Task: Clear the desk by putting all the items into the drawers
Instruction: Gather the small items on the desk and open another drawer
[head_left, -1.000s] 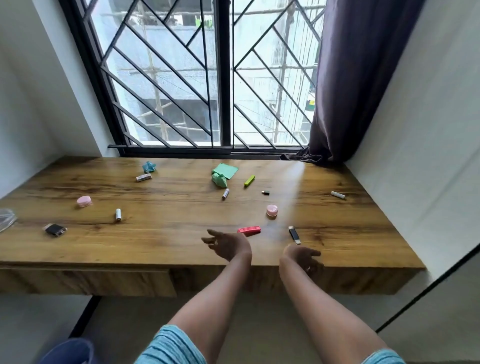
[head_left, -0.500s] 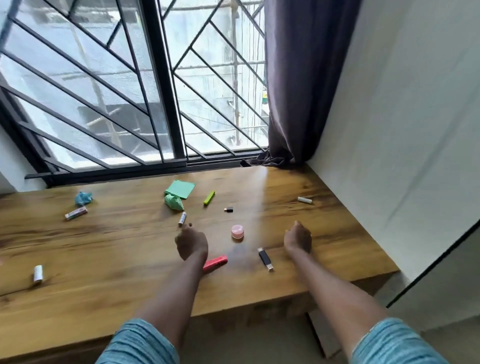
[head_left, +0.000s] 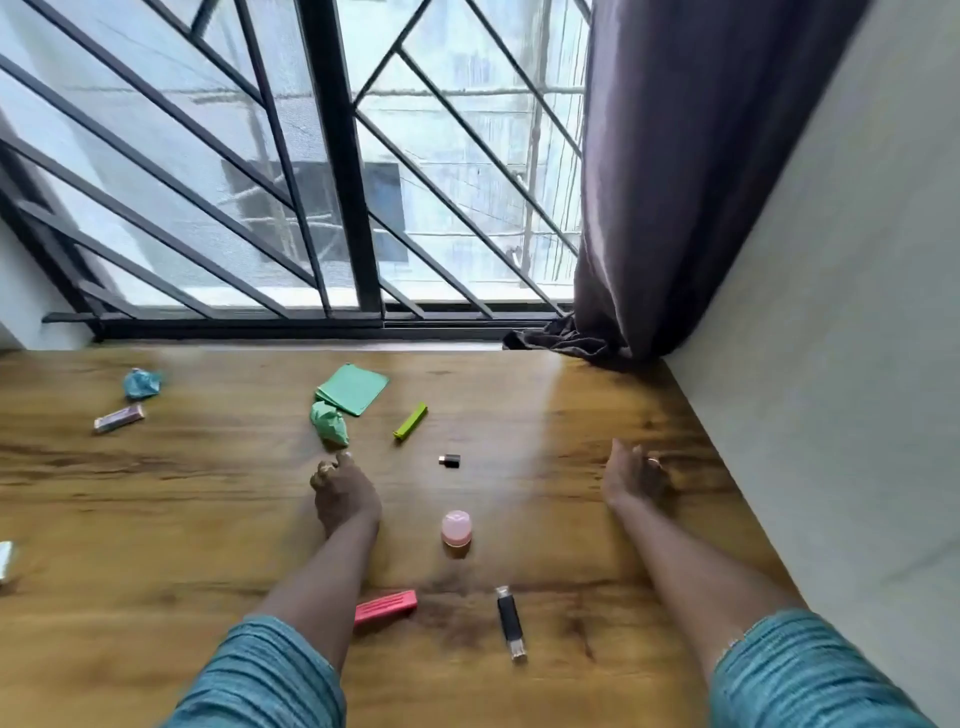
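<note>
Find paper stack (head_left: 353, 388) far centre on desk (head_left: 519, 405), paper ball (head_left: 329, 423) touching its near-left corner, stick (head_left: 410, 421) just right. Nearer: adapter (head_left: 449, 460), then jar (head_left: 456, 529) — USB drive (head_left: 510, 621) nearest, case (head_left: 387, 606) to its left. Far left: wad (head_left: 141, 383), wrapped bar (head_left: 119, 418) before it. Left hand (head_left: 343, 493) left of jar; right hand (head_left: 634, 478) well right — near wall (head_left: 831, 364).

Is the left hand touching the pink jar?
Apart. The head view shows bare wood between the left hand and the pink jar.

Bright window (head_left: 291, 171) daylight, slight blur
</note>
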